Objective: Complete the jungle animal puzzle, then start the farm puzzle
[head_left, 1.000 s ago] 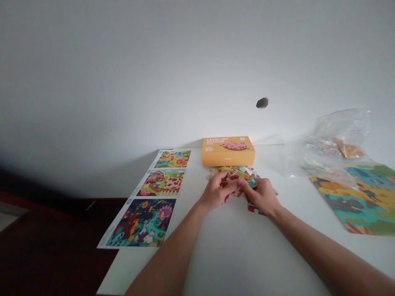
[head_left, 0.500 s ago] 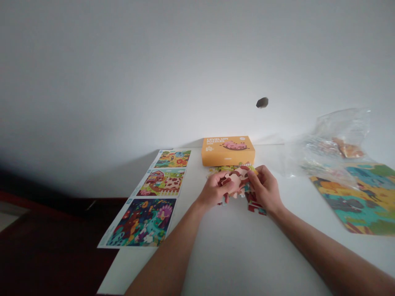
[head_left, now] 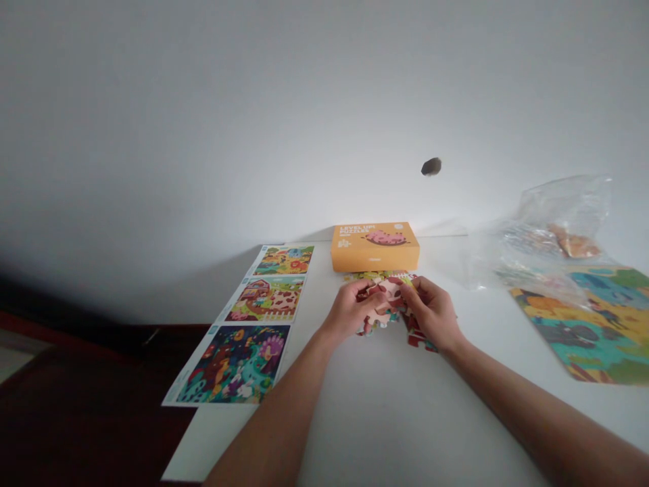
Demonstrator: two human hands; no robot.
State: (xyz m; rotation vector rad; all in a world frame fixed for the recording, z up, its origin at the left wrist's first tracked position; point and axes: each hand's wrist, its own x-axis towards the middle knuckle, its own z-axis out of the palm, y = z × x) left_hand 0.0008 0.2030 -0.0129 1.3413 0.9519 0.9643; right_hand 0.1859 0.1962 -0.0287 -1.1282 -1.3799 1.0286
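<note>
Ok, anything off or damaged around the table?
Two things: a dark hole-like spot in the white wall above the Level Up! Puzzles box, possibly damage; and the picture sheet overhangs the left edge of the table.

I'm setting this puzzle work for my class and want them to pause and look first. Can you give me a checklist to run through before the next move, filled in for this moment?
1. Both hands on the work: ok; left hand and right hand hold pink-and-brown pieces.
2. Held pieces properly interlocked: cannot tell; fingers cover part of them.
3. Picture sheet face up and unobstructed: ok; its three pictures show.
4. Loose pieces all in view: not ok; the hands hide some, in front of the orange box.
5. Clear plastic off the puzzle at right: not ok; it overlaps one corner.
</note>
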